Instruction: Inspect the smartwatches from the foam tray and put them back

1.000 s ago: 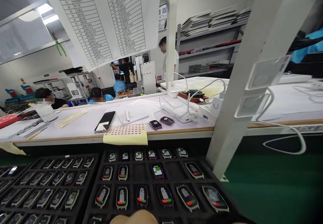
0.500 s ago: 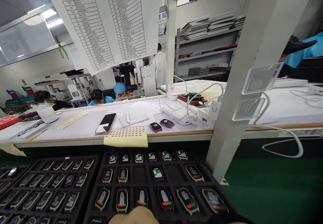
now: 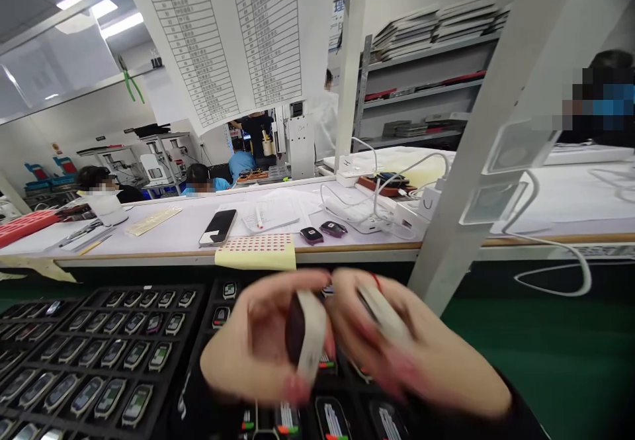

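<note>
Grasped: one watch point(image 3: 313, 334) in the left hand point(image 3: 238, 354); another watch point(image 3: 385, 314) in the right hand point(image 3: 426, 337) (both blurred);
tray point(image 3: 307, 421) of lit watches point(image 3: 333, 417) beneath.

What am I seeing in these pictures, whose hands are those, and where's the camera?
No machine here: these are a person's own bare hands, seen from one camera worn on their head, looking forward and down. The left hand grips a pale-cased smartwatch, turned edge-on; the right hand holds what looks like a second smartwatch, though it's blurred. Below sit black trays with rows of smartwatches. On the bench beyond lie a smartphone and a yellow sticker sheet.
</note>
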Motion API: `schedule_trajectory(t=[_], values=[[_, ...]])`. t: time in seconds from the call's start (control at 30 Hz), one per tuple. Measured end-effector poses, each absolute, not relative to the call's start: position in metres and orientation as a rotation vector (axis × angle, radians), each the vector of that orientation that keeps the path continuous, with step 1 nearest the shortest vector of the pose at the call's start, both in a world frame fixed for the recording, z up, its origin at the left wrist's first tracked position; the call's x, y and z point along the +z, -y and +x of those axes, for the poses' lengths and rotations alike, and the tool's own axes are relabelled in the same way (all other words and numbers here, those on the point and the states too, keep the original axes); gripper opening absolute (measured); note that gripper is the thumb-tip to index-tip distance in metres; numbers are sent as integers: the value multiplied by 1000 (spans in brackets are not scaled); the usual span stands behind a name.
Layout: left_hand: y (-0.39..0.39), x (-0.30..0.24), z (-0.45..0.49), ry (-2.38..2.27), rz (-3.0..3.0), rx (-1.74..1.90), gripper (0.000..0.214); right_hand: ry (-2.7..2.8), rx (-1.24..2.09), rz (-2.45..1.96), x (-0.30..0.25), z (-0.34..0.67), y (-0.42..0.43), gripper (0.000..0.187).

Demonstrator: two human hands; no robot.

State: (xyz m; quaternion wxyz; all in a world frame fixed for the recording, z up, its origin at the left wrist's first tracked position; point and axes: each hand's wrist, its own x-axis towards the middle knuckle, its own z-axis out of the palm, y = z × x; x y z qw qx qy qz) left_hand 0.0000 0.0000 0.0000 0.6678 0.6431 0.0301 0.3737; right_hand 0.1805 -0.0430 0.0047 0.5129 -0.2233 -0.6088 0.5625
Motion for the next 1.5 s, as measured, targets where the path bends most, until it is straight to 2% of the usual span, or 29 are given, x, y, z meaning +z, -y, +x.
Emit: schedule_trajectory(t=[0.07,0.23,0.53,0.87,1.03,1.33,1.5], values=[[-20,7,2,-306,1585,1068,55,1322,1160,-679,14,181,17,44],[-51,6,0,-694,1722,1265,60,1283,1040,-831,2,196,-28,44],[-59,0,6,-676,1746,1220,52,1305,1047,-808,-6,195,-37,39],[-61,-2,7,-681,1747,1251,43,1245,983,-890,-9,191,-40,51],[-65,-2,6,-709,1753,1243,47,1195,1021,-872,-8,192,-39,52],[-74,-10,3,-763,1788,1304,59,1111,1087,-849,-13,193,-43,40],[-73,-9,5,-775,1803,1353,57,1156,1108,-843,-9,193,-38,40]])
